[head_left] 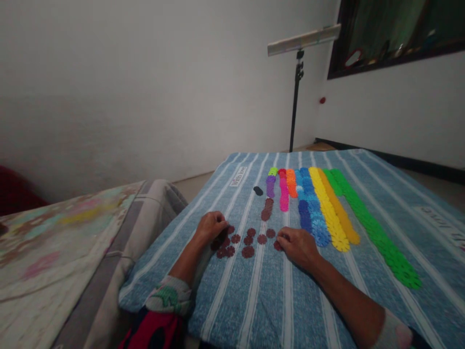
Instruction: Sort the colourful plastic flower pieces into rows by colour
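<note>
Several loose dark red flower-shaped discs (248, 240) lie scattered on a blue striped cloth (261, 300). My left hand (210, 226) rests curled over the left end of that scatter, fingers closed on some of the discs. My right hand (298, 245) lies at the right end, its fingertips touching a dark red disc (278, 245). A short row of dark red discs (267, 209) runs up from the scatter to a purple row (271, 185).
Sorted rows of discs lie beyond my hands: pink (284, 194), orange (291, 182), blue (308, 208), yellow (329, 213), green (374, 232). A small black object (257, 190) sits near the purple row. A light stand (296, 97) is by the wall; a patterned mattress (54, 242) lies left.
</note>
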`<state>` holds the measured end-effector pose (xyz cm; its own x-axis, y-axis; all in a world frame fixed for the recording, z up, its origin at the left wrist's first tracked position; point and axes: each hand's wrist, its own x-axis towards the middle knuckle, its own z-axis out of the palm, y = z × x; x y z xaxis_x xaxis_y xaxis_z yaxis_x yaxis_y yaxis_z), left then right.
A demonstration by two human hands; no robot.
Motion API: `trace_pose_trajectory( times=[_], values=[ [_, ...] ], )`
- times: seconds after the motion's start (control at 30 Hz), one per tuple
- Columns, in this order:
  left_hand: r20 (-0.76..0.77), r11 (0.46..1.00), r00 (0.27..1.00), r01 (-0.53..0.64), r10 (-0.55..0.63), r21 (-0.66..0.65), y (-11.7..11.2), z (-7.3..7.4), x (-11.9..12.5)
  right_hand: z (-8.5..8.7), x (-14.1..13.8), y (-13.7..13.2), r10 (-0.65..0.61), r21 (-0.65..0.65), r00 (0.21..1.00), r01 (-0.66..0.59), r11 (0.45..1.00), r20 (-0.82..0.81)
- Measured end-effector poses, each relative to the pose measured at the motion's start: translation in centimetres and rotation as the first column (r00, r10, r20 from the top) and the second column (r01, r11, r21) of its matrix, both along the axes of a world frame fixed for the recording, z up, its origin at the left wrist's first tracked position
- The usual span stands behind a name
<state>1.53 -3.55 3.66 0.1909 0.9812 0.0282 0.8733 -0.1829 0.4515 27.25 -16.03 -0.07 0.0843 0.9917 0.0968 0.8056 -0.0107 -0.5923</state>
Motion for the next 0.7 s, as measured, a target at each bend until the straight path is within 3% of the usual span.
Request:
trace_pose_trajectory(
  times=[0.17,0.37,0.47,0.57,0.7],
  values=[
    [-0.025,1.0,0.999,-0.031,0.031,0.003,-0.9,0.1,-1.4,-0.2,0.1,-0.1,0.005,0.018,1.0,-0.005,1.0,0.022],
    [-0.076,0.994,0.995,0.061,-0.068,-0.089,-2.3,0.9,-2.3,-0.8,0.4,-0.1,0.012,0.02,1.0,-0.012,1.0,0.019],
    [-0.14,0.995,0.988,0.053,-0.064,-0.084,-2.6,1.2,-2.3,-1.0,0.5,-0.1,0.018,0.04,1.0,-0.019,0.999,0.019],
    [-0.183,0.995,0.982,0.034,-0.051,-0.094,-2.7,1.3,-2.4,-1.0,0.6,0.0,0.02,0.043,0.999,-0.021,0.999,0.028],
    [-0.174,0.986,0.977,0.097,-0.12,-0.136,-2.8,1.0,-2.5,-0.9,0.6,0.0,0.01,0.038,1.0,-0.01,0.999,0.014]
  ],
)
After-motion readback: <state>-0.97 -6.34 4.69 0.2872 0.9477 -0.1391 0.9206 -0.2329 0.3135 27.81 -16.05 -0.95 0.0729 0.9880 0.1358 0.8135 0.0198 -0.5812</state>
